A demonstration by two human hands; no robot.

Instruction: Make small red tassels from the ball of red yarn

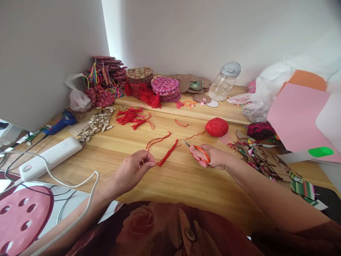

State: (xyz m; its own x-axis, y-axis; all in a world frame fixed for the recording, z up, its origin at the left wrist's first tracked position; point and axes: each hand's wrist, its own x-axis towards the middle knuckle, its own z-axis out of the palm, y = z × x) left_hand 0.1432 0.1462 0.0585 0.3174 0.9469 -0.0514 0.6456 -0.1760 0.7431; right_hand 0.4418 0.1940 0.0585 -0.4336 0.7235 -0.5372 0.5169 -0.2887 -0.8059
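My left hand (138, 165) is closed, thumb and fingers pinching one end of a bundle of red yarn (168, 153) that slants away over the table. In my right hand (205, 155) is a pair of scissors with orange handles (203, 153); the blades point left, a little apart from the bundle's far end. Just beyond the left hand lies a loose piece of red yarn (159, 139), with a shorter one (181, 123) farther back. A ball of red yarn (217, 127) sits past the scissors, its tail trailing left.
Red tassels (130, 116) and pale shells (97, 124) lie at the left, near a blue glue gun (62, 122) and a white power strip (50, 158). Stacked braided coasters (165, 87) and a water bottle (223, 81) stand at the back. Scraps (263, 156) and pink paper (295, 117) crowd the right.
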